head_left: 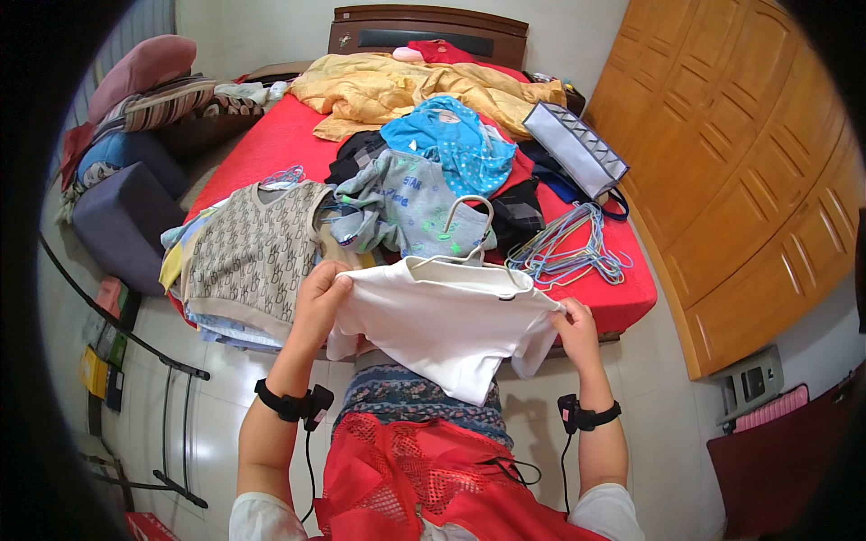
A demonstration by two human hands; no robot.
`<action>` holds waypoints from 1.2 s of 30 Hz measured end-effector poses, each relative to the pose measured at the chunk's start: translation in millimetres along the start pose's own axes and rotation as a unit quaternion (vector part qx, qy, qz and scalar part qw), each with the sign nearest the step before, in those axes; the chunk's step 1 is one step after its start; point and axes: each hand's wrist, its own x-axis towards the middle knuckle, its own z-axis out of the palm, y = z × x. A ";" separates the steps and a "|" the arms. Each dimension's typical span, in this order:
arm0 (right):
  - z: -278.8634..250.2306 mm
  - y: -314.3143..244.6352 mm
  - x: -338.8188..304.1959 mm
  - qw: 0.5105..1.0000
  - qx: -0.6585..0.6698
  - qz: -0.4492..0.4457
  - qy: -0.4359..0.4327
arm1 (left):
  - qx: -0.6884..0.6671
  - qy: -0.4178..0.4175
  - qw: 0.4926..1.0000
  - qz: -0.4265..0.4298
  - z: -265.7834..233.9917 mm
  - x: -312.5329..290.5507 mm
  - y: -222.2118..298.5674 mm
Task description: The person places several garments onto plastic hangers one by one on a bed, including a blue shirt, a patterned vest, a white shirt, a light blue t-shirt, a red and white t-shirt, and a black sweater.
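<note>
A white shirt hangs stretched between my hands in front of my body. A hanger sits in its neck opening, with the hook rising above the collar. My left hand is closed on one shoulder of the shirt, and my right hand pinches the other. Just beyond, on the bed, lies a crumpled grey printed sweatshirt. Beside my left hand is a beige patterned knit vest on top of a pile of clothes. Several thin hangers lie in a heap past my right hand.
The bed has a red sheet, a yellow quilt, blue clothing and a white storage box. Wooden wardrobe doors line the right. A black metal rack and a grey sofa stand at left.
</note>
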 end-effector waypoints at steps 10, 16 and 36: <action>6.5 -18.0 11.6 0.931 0.350 0.100 0.036 | 0.025 -0.009 1.000 -0.014 -12.0 0.8 -0.3; -4.4 -24.3 32.9 0.925 0.372 0.054 0.056 | -0.093 -0.023 0.995 -0.023 -20.3 -6.1 11.6; 89.1 -208.0 94.7 0.837 0.525 0.034 -0.150 | -0.075 0.006 0.973 -0.220 -144.6 -105.6 19.4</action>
